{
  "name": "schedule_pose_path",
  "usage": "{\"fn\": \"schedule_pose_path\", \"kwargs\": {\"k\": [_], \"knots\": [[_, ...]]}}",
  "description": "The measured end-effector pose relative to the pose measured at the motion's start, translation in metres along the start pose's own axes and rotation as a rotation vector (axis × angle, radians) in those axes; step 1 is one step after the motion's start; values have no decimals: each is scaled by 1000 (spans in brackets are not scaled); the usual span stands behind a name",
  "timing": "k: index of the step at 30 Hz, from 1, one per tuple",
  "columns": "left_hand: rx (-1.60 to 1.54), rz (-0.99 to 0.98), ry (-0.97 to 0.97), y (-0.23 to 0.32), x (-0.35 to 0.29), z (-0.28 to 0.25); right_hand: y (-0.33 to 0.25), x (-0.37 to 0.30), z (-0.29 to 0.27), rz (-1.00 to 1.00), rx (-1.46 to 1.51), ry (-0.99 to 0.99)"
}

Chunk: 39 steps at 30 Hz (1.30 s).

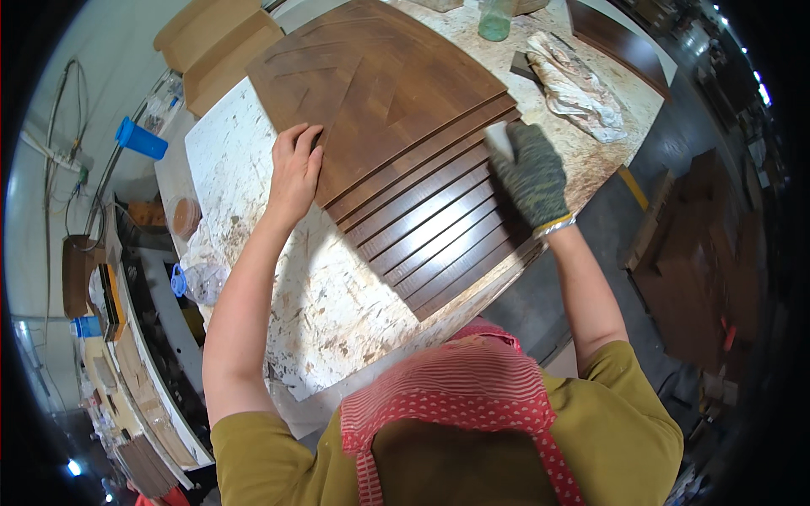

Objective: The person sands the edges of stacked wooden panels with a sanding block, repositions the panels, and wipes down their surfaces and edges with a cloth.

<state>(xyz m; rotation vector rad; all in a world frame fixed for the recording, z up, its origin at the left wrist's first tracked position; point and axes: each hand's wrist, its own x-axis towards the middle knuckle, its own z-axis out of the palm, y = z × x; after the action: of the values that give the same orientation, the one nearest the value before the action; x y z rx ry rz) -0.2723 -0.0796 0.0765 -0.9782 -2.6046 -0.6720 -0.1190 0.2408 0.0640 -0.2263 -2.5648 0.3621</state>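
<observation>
Dark brown wooden panels [380, 101] lie in a stepped stack, the near edges showing as several strips with light glinting off them. At the left edge of the top panel is my bare left hand [297, 173], its fingers bent against that edge. My right hand [533, 177] wears a dark green patterned glove with a yellow cuff. It is closed around a small white block [499, 141] at the right edge of the stack. The glove hides most of the block, so its exact kind cannot be made out.
The stack rests on a white, brown-stained worktable [329, 312]. A crumpled stained cloth [578, 88], a green glass jar [496, 24] and another dark panel [620, 46] are at the far right. An open cardboard box [224, 67] and a blue cup [141, 138] stand left.
</observation>
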Motion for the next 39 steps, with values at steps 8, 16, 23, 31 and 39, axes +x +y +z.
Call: {"fn": "schedule_pose_path", "kwargs": {"k": [8,16,23,31,39], "knots": [[-47,24,11,6,7,7,-174,-57,17,-322,502,-406],[22,-8,-125,-5,-2,-10,-53,-9,-10,-7,284,15],[12,37,-135,-2,5,-5,52,36,-18,144,90,146],[-1,15,-166,-12,1,-3,-98,-14,11,-190,194,9],[-14,31,-335,-13,11,-14,-170,-37,9,-358,607,-285]]}}
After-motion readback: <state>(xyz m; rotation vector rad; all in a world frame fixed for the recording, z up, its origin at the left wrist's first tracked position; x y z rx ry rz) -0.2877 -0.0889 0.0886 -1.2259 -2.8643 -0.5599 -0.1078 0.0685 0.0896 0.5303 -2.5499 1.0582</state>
